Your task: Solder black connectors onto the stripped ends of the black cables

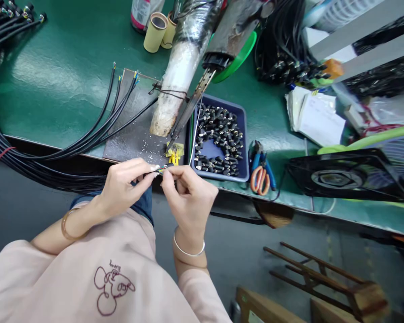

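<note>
Between my two hands run thin coloured wires [161, 169], bared at the end of a black cable. My left hand [128, 179] is closed, its thumb and fingertips pinching the cable end. On the other side my right hand [190, 193] pinches at the far end of these wires, where a small dark piece shows beside the fingertips; its kind is hard to make out. Just beyond the fingers is a yellow clip-like holder [174, 155] at the edge of a dark work board [121, 134]. The tip of a soldering iron [202, 87] points down at it.
A wrapped white tube [177, 80] reaches over the board. Right of it stands a blue tray [245, 134] of black connectors [218, 123]. Beyond lie pliers [261, 168] and a black fan [336, 177]. Bundled black cables [47, 168] hang along the left table edge.
</note>
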Action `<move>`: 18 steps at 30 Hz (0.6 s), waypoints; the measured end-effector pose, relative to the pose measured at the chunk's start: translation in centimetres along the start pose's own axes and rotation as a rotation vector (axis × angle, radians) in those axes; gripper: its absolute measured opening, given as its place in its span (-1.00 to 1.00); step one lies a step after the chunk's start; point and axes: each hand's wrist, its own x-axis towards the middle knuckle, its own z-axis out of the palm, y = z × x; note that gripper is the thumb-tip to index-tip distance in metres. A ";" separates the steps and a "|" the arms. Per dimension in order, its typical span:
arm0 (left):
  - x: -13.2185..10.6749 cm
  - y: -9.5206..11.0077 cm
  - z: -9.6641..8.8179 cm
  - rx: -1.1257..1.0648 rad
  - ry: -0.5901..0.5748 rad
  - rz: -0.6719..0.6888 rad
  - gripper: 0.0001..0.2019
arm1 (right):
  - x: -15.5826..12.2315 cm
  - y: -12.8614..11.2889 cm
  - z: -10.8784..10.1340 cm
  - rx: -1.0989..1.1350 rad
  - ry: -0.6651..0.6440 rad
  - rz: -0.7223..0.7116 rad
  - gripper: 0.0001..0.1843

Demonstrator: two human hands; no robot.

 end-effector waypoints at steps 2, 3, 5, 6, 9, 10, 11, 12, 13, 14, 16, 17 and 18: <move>0.2 0.0 -0.5 -0.077 -0.057 -0.116 -0.86 | 0.0 0.3 0.4 0.004 -0.009 -0.050 -0.86; 0.3 0.0 -0.8 -0.159 -0.120 -0.209 -0.88 | 0.0 0.5 0.6 0.011 -0.016 -0.090 -0.86; 0.6 0.0 -1.5 -0.360 -0.293 -0.386 -0.88 | -0.1 0.9 0.9 0.016 -0.020 -0.182 -0.88; 0.8 -0.1 -1.7 -0.426 -0.345 -0.442 -0.87 | -0.2 1.0 1.0 0.015 -0.018 -0.222 -0.88; 0.9 0.0 -1.7 -0.490 -0.289 -0.499 -0.85 | -0.4 1.2 1.2 0.068 0.030 -0.247 -0.91; 0.9 0.0 -1.5 -0.484 -0.243 -0.498 -0.84 | -0.4 1.2 1.2 0.119 0.088 -0.221 -0.92; 0.9 0.1 -1.2 -0.470 -0.203 -0.493 -0.84 | -0.5 1.2 1.2 0.182 0.177 -0.184 -0.90; 1.0 0.3 -1.0 -0.453 -0.174 -0.485 -0.84 | -0.5 1.2 1.1 0.243 0.283 -0.146 -0.86; 1.1 0.3 -0.8 -0.436 -0.156 -0.474 -0.83 | -0.5 1.2 1.1 0.292 0.388 -0.105 -0.83; 1.2 0.4 -0.6 -0.422 -0.142 -0.461 -0.84 | -0.6 1.3 1.0 0.321 0.459 -0.068 -0.81; 1.5 0.4 -0.4 -0.407 -0.128 -0.438 -0.85 | -0.6 1.6 0.7 0.318 0.492 0.006 -0.78; 1.6 0.4 -0.3 -0.402 -0.123 -0.432 -0.85 | -0.7 1.8 0.5 0.291 0.458 0.031 -0.79; 1.8 0.3 -0.3 -0.398 -0.122 -0.429 -0.85 | -0.8 2.0 0.4 0.253 0.420 0.038 -0.80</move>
